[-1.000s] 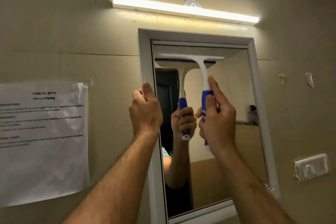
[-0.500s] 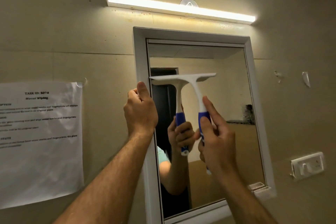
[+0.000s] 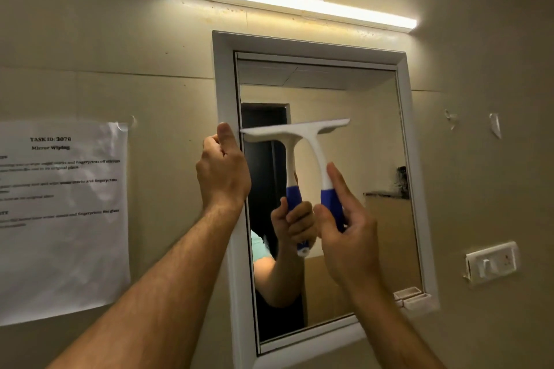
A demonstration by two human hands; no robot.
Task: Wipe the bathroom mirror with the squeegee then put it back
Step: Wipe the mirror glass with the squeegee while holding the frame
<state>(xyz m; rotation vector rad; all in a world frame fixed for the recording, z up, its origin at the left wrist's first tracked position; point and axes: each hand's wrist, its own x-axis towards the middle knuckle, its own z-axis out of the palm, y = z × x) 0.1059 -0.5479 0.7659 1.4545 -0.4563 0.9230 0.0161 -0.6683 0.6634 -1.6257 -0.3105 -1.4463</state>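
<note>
The white-framed mirror (image 3: 223,84) hangs on the beige wall. A squeegee (image 3: 311,141) with a white blade and a blue grip lies with its blade flat against the left half of the glass, about mid-height. My right hand (image 3: 347,231) is closed around the blue grip, index finger stretched up along the handle. My left hand (image 3: 223,172) grips the mirror frame's left edge, thumb on the front of the frame. The glass reflects the squeegee and the hand.
A lit tube light (image 3: 290,1) runs above the mirror. A printed task sheet (image 3: 60,219) is taped to the wall at left. A white switch plate (image 3: 491,262) sits at right, and a small white latch (image 3: 413,298) at the frame's lower right corner.
The squeegee has slid down the glass from near the top to about mid-height, with my right hand following. My left hand has stayed on the frame's left edge.
</note>
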